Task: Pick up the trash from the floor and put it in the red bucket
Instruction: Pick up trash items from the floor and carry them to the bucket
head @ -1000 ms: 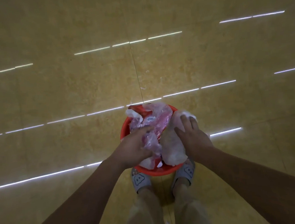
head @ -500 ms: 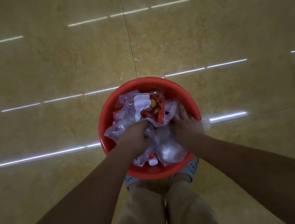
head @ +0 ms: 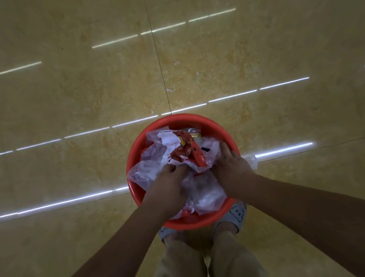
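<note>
Your round red plastic bucket [head: 176,119] stands on the glossy yellow tiled floor [head: 65,103], just in front of your grey slippers [head: 238,213]. It is heaped with crumpled trash [head: 187,151]: clear plastic bags and red-and-white wrappers. Your left hand [head: 169,183] digs curled fingers into the plastic, gripping it. Your right hand [head: 234,169] presses down with straight fingers near the right rim.

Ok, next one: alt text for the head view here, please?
Seen from above, a person's left hand and right hand press on crumpled plastic trash that fills a red bucket standing on a glossy yellow tiled floor. The left hand curls into the wrappers; the person's slippers show at the bucket's near edge.
</note>
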A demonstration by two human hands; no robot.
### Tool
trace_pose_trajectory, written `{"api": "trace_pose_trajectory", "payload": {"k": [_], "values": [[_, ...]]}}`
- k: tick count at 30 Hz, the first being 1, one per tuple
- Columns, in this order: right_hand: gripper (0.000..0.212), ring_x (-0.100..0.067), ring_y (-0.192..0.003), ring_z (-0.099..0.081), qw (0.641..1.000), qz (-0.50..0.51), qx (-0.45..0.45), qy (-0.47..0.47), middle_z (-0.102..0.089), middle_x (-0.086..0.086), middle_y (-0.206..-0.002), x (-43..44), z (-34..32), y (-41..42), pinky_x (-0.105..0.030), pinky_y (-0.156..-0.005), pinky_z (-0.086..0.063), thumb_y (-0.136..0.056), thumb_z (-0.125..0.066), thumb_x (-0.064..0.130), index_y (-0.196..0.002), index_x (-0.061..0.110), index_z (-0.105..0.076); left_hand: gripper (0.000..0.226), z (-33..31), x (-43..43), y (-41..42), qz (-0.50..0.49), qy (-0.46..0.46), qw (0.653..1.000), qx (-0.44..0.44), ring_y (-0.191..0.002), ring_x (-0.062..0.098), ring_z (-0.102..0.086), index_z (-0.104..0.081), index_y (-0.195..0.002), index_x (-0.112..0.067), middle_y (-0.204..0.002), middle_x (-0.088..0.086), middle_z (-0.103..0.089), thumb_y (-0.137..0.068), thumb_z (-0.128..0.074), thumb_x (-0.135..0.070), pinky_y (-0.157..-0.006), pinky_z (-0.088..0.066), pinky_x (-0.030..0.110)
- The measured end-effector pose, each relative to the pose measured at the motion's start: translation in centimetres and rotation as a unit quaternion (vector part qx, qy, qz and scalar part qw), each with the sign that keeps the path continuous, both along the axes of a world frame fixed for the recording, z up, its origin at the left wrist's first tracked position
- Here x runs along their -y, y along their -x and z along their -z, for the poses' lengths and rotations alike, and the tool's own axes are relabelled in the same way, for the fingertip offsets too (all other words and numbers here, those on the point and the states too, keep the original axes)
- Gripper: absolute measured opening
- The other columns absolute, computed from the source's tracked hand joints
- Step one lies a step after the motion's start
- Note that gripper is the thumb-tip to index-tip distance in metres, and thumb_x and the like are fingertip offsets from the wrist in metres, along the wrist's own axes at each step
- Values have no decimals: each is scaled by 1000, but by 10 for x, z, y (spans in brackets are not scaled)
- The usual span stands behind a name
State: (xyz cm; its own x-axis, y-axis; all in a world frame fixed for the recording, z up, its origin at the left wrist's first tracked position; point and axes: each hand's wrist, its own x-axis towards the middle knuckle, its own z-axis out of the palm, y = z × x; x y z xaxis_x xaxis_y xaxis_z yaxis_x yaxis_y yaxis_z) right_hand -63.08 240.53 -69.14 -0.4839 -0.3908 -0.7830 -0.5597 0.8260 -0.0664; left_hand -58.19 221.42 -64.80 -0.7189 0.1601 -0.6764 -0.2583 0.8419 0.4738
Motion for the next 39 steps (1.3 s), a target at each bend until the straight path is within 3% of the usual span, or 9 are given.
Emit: {"api": "trace_pose_trajectory", "payload": {"k": [5, 9, 11, 14, 18, 23, 29, 33, 39], "values": [[68, -41, -148, 5, 997, -31, -39, 66, -11, -12, -162, -25, -41, -3, -52, -119, -12, -91, -53, 38, -152, 21, -27, 73, -42, -1, 0, 36, -19, 999, -16, -113, 20, -48, -40, -138, -48, -129, -2, -43, -75, -61, -18, -89, -50, 37], [53, -33, -134, -36, 988, 105, 4, 115, -46, -9, -141, -39, -69, 5, -43, -108, -37, -79, -56, 43, -126, 20, -56, 78, -53, -4, -8, 54, -19, 998, -27, -124, 19, -43, -32, -141, -51, -141, -7, -38, -75, -57, -16, -93, -49, 39], [39, -24, -114, -52, 957, 227, 3, 182, -54, -4, -122, -43, -81, 9, -35, -95, -44, -84, -55, 34, -119, 17, -58, 77, -49, -5, -14, 64, -42, 997, -33, -129, 16, -41, -33, -142, -49, -147, -11, -37, -78, -56, -12, -97, -48, 35], [54, -14, -117, -52, 876, 372, 35, 305, -41, 0, -139, -37, -89, 6, -32, -96, -48, -90, -57, 30, -142, 28, -40, 69, -37, -7, -28, 84, -71, 994, -8, -130, 13, -43, -38, -142, -43, -147, -12, -40, -83, -58, -13, -100, -45, 28], [57, -26, -138, -29, 935, 151, 28, 319, -18, 3, -160, -14, -69, -18, -42, -107, -34, -96, -38, 40, -149, 44, -18, 52, -17, -6, -42, 75, -76, 994, 11, -126, 14, -46, -52, -136, -31, -139, -6, -50, -86, -58, -17, -103, -42, 29], [43, -35, -93, -54, 973, -46, -49, 220, -60, 2, -126, 11, -28, -50, -39, -59, -51, -81, -61, 35, -124, 31, -58, 54, 0, -5, -71, 157, -28, 987, -6, -131, 22, -37, -48, -134, -42, -137, -2, -47, -80, -41, -38, -105, -35, 44], [37, -38, -124, -30, 987, -100, -21, 125, -47, -6, -128, 52, -4, -67, -44, -101, -37, -92, -50, 29, -122, 13, -64, 49, -38, 16, -82, 72, -64, 990, -105, -113, 10, -54, -59, -120, -41, -126, -15, -56, -76, -49, -21, -93, -46, 32], [39, -37, -128, -24, 986, -140, -23, 88, -44, -8, -137, 70, -1, -71, -46, -103, -31, -91, -52, 34, -123, 17, -65, 38, -42, 46, -85, -14, -13, 994, -109, -92, 6, -61, -64, -110, -36, -106, -20, -62, -78, -60, -17, -71, -54, 26], [43, -39, -123, -27, 996, -69, -10, 59, -42, -9, -135, 71, -26, -66, -48, -104, -30, -93, -49, 32, -132, 15, -56, 31, -48, 59, -70, -77, -5, 990, -114, -84, -4, -59, -66, -107, -38, -103, -23, -63, -84, -67, -17, -69, -51, 19]]}}
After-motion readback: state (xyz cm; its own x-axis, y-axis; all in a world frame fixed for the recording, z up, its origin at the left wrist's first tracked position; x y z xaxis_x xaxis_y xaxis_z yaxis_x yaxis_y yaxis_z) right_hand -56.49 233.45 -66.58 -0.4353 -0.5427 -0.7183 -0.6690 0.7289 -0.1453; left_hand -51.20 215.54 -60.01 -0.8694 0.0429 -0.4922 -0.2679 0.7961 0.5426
